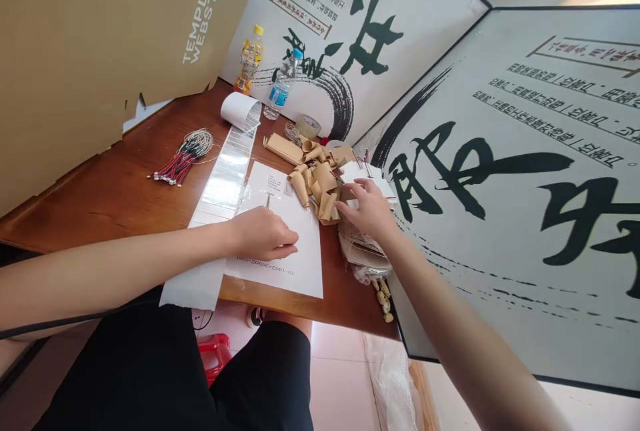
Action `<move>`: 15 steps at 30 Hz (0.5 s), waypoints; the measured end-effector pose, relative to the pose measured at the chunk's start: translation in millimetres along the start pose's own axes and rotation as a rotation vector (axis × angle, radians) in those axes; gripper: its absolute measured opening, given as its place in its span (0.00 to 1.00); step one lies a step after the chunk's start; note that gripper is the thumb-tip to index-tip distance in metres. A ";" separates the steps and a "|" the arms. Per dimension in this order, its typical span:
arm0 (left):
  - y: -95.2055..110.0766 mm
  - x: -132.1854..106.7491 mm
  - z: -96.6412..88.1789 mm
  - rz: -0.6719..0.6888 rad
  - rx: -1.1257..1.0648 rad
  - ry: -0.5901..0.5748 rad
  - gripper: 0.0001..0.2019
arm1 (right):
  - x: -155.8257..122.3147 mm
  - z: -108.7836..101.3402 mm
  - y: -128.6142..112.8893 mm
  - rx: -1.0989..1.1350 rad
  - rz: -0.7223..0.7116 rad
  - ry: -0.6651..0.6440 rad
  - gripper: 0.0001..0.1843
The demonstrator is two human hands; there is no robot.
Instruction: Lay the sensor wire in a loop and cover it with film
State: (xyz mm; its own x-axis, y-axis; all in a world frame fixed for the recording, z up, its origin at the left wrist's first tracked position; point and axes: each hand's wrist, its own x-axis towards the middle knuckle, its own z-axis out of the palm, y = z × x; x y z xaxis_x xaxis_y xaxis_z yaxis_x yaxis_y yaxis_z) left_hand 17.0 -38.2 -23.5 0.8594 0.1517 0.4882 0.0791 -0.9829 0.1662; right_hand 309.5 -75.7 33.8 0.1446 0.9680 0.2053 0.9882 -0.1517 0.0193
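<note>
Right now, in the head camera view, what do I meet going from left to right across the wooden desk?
Red-and-black wire bundle, clear label strip, white printed sheet, curled brown paper pieces, right hand.

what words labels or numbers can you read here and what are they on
"TEMPLE & WEBSTER" on the cardboard box
"DRS-206DC-E001-01" on the white paper sheet
Small printed block on that sheet: too small to read
Chinese text on the folding screen: too skewed to read
Plastic bottle labels: too small to read
</note>
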 end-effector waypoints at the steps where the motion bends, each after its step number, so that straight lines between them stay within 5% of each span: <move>1: 1.0 -0.2 -0.6 0.012 0.016 -0.004 0.17 | 3.7 2.1 1.3 -0.016 0.012 -0.018 0.29; 9: -2.0 -1.6 -4.6 0.013 0.082 -0.005 0.17 | 18.5 7.1 2.7 -0.108 0.095 -0.108 0.35; 15: -6.4 -2.0 -4.9 0.004 0.076 0.030 0.17 | 29.1 -0.2 -0.1 -0.140 0.177 -0.124 0.25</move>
State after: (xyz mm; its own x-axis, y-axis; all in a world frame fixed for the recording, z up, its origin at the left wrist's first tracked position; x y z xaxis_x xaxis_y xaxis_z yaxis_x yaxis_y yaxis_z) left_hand 12.3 -31.7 -21.3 0.8444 0.1502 0.5142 0.1150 -0.9883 0.0999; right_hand 313.6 -47.5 40.0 0.3281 0.9398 0.0958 0.9318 -0.3387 0.1306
